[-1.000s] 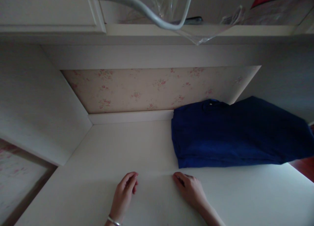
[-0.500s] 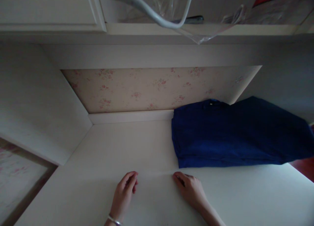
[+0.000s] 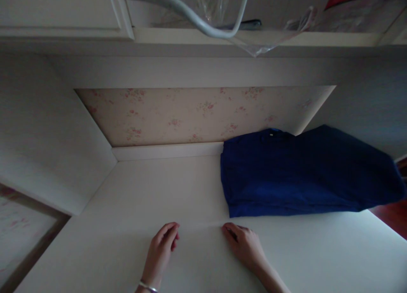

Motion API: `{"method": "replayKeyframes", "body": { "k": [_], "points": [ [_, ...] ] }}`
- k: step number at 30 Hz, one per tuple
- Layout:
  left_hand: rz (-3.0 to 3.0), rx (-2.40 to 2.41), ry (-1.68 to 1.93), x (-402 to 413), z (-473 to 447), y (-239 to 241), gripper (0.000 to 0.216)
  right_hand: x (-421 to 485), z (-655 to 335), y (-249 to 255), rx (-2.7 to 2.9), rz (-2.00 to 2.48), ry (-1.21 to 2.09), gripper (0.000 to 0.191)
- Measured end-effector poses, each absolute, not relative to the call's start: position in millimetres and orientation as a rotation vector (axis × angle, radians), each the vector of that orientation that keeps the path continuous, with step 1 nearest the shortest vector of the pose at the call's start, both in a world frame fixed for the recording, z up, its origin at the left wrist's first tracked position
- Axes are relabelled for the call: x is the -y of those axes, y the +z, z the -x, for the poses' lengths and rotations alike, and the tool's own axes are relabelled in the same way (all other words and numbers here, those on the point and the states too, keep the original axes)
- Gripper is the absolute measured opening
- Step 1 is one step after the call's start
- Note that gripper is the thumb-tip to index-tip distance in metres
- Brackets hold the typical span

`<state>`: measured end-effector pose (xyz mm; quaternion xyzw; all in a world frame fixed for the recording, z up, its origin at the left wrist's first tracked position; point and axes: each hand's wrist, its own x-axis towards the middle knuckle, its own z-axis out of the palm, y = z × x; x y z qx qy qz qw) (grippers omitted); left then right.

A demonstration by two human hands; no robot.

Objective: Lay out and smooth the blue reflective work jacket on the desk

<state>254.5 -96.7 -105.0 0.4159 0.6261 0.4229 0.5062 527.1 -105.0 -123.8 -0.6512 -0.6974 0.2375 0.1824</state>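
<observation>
My left hand (image 3: 162, 248) and my right hand (image 3: 244, 244) lie low on a white desk surface (image 3: 152, 187), fingers curled. Between their fingertips runs a faint raised edge of a white cloth (image 3: 200, 225), nearly the colour of the surface; each hand pinches one end of that edge. A silver bracelet (image 3: 146, 286) circles my left wrist. A folded dark blue garment (image 3: 302, 174) lies just beyond my right hand, against the back wall, its right end hanging over the desk's edge.
Floral wallpaper (image 3: 197, 115) backs the alcove, with white side walls left and right. A shelf (image 3: 254, 38) above carries a clear plastic bag (image 3: 254, 47) and a dark object. A grey curved bar (image 3: 197, 17) crosses the top. Red-brown floor (image 3: 392, 212) shows at the right.
The view has shifted slightly, so everything sits a little further left. Both hands keep the same place and pose on the white edge.
</observation>
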Motion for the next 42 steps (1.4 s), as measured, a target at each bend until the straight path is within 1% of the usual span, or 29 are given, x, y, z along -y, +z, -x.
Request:
{"method": "replayKeyframes", "body": {
  "k": [5, 8, 10, 14, 16, 18, 20, 23, 24, 27, 29, 32, 36, 39, 42],
  "points": [
    [-1.128, -1.331, 0.936, 74.8, -299.0, -62.8, 0.045, 126.9, -530.5, -125.1, 1.754, 1.715, 0.773, 0.036],
    [-1.369, -1.350, 0.917, 33.8, -340.5, -39.4, 0.049, 151.4, -537.9, -131.0, 1.674, 1.663, 0.762, 0.036],
    [-1.498, -1.367, 0.905, -0.7, -373.8, -32.6, 0.049, 167.8, -545.5, -135.0, 1.684, 1.636, 0.756, 0.035],
    [-1.631, -1.383, 0.883, -55.4, -440.7, -39.3, 0.051, 192.3, -561.7, -141.1, 1.557, 1.686, 0.786, 0.038],
    [-1.674, -1.411, 0.853, -67.3, -464.7, -47.5, 0.043, 199.2, -566.7, -143.8, 1.426, 1.739, 0.771, 0.043],
    [-1.698, -1.434, 0.829, -71.3, -478.2, -55.9, 0.029, 202.5, -568.9, -145.5, 1.347, 1.766, 0.751, 0.046],
    [-1.696, -1.470, 0.831, -72.4, -481.8, -63.7, 0.024, 202.4, -569.3, -145.0, 1.326, 1.769, 0.754, 0.048],
    [-1.637, -1.544, 0.829, -75.5, -475.3, -73.0, 0.034, 197.9, -568.8, -139.5, 1.358, 1.763, 0.795, 0.050],
    [-1.619, -1.550, 0.814, -76.7, -471.4, -75.1, 0.035, 196.0, -568.4, -137.0, 1.384, 1.760, 0.816, 0.049],
    [-1.609, -1.507, 0.784, -78.3, -458.0, -77.5, 0.025, 190.9, -566.2, -131.3, 1.465, 1.756, 0.846, 0.048],
    [-1.601, -1.464, 0.812, -78.2, -448.1, -74.7, 0.022, 188.8, -563.2, -129.4, 1.481, 1.761, 0.809, 0.047],
    [-1.547, -1.383, 0.921, -81.9, -430.5, -61.3, 0.024, 187.4, -559.5, -126.0, 1.431, 1.752, 0.841, 0.048],
    [-1.392, -1.207, 1.168, -90.9, -391.6, -22.2, 0.032, 186.6, -569.1, -115.7, 1.124, 1.666, 1.014, 0.050],
    [-1.286, -1.049, 1.300, -81.0, -339.7, 9.7, 0.038, 186.3, -594.9, -107.8, 0.841, 1.614, 0.905, 0.046],
    [-1.188, -0.816, 1.339, -45.9, -274.0, 18.9, 0.040, 186.3, -633.2, -99.2, 0.606, 1.591, 0.670, 0.042]
  ]
}}
